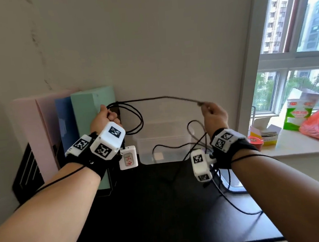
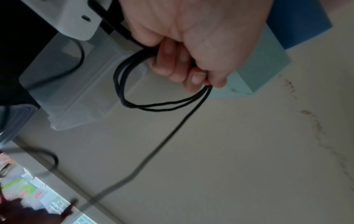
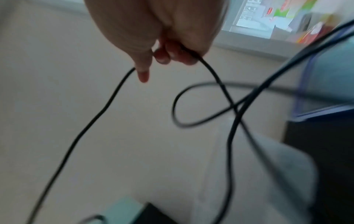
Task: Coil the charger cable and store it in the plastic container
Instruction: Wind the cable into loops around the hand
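A black desk stands against a wall, with a clear plastic container open at its back edge. Above it, the left hand is fisted around two or three finished loops of black charger cable. The right hand pinches the same cable further along; the stretch between them runs nearly level. The rest droops in loose curls toward the desk. To coil well, the right hand should probably swing its length back to the left fist, matching loop size and letting the slack twist freely. The white charger block hangs below the left wrist, partly hidden. The cable's far end cannot be traced; the right-wrist view is blurred.
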The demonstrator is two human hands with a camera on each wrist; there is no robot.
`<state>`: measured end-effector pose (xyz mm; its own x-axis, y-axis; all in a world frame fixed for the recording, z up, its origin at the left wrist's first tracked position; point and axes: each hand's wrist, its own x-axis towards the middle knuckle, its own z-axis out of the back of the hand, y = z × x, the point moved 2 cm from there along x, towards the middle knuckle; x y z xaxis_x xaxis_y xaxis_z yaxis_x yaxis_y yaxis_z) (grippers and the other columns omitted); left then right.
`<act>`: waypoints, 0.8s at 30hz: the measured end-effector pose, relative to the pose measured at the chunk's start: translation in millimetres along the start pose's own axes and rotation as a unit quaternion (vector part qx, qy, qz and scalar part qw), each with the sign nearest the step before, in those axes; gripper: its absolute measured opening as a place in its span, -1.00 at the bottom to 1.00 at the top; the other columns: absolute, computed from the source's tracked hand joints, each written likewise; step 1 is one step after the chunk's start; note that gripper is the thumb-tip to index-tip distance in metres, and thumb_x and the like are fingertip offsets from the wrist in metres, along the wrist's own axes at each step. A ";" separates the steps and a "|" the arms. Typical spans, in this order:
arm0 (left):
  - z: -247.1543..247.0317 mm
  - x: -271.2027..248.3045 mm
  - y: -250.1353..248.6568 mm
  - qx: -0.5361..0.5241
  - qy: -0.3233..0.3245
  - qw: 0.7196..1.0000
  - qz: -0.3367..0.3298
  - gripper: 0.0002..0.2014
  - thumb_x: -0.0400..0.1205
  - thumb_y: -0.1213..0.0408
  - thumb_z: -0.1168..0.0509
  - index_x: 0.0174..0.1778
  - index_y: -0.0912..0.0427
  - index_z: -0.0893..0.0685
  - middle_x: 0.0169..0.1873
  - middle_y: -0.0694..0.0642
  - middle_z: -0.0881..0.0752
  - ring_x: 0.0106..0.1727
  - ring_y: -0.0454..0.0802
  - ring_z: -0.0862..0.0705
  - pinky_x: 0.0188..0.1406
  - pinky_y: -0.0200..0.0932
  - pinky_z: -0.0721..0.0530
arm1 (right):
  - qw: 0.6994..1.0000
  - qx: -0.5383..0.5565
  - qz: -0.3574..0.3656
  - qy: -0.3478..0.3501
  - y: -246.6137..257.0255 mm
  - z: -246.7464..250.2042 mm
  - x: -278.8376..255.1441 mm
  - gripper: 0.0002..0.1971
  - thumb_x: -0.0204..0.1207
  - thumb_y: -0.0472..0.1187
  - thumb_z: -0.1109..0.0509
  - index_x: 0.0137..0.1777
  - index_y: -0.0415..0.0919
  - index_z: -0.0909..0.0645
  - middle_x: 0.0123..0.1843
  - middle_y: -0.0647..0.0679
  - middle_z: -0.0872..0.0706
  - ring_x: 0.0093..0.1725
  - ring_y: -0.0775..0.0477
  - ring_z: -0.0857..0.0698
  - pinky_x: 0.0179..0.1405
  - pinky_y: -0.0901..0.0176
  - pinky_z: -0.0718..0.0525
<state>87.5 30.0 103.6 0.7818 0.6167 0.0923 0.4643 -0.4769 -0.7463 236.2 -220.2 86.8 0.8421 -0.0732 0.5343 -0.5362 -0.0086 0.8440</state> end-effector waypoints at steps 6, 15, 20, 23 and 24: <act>6.5 10.3 9.5 0.055 -0.040 0.998 0.002 -0.61 0.71 0.03 -0.05 -0.44 0.06 -0.27 -0.82 -0.09 -0.33 -0.84 -0.19 -0.21 -0.77 -0.53 -0.19 | 0.850 -0.408 0.181 0.282 22.8 -27.8 -7.9 -0.68 0.61 -0.25 -0.22 0.20 0.06 -0.72 0.06 -0.10 -0.73 0.21 -0.23 -0.56 0.21 0.10 -0.50; -5.9 -10.0 37.2 0.104 0.077 0.991 0.038 -0.66 0.74 0.06 0.00 -0.35 0.08 -0.38 -0.70 -0.09 -0.49 -0.78 -0.20 -0.24 -0.81 -0.49 -0.16 | 0.651 -0.550 0.284 0.439 37.7 -57.4 -55.6 -0.66 0.53 -0.28 -0.24 0.19 0.05 -0.69 0.26 -0.01 -0.61 0.33 -0.11 -0.46 0.22 0.13 -0.47; -24.1 -22.9 48.3 0.221 0.107 0.969 -0.014 -0.64 0.76 0.17 0.03 -0.33 0.16 -0.43 -0.43 0.06 -0.59 -0.65 -0.19 -0.31 -0.76 -0.39 -0.20 | 0.682 -0.465 0.291 0.484 54.4 -72.7 -66.6 -0.78 0.56 -0.20 -0.27 0.09 0.00 -0.72 0.14 -0.01 -0.67 0.24 -0.06 -0.51 0.07 0.09 -0.51; -29.3 -25.6 51.9 0.230 0.098 0.968 -0.036 -0.69 0.77 0.18 0.05 -0.27 0.14 -0.42 -0.34 0.11 -0.59 -0.47 -0.09 -0.44 -0.69 -0.36 -0.36 | 0.732 -0.392 0.289 0.476 66.7 -71.4 -68.1 -0.80 0.56 -0.17 -0.31 0.08 -0.12 -0.74 0.11 -0.10 -0.71 0.16 -0.12 -0.60 0.13 0.06 -0.56; -30.9 -25.7 51.7 0.223 0.099 0.969 -0.039 -0.72 0.77 0.18 0.04 -0.24 0.12 -0.41 -0.32 0.12 -0.60 -0.41 -0.05 -0.47 -0.61 -0.32 -0.41 | 0.750 -0.372 0.282 0.469 68.7 -68.8 -67.8 -0.80 0.56 -0.18 -0.33 0.08 -0.15 -0.74 0.10 -0.11 -0.71 0.14 -0.12 -0.63 0.16 0.01 -0.58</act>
<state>104.3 -29.8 83.1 0.8369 0.4867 0.2505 0.3327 -0.0888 -0.9388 146.3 -147.2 111.8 0.3510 0.8804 0.3188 -0.9354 0.3449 0.0774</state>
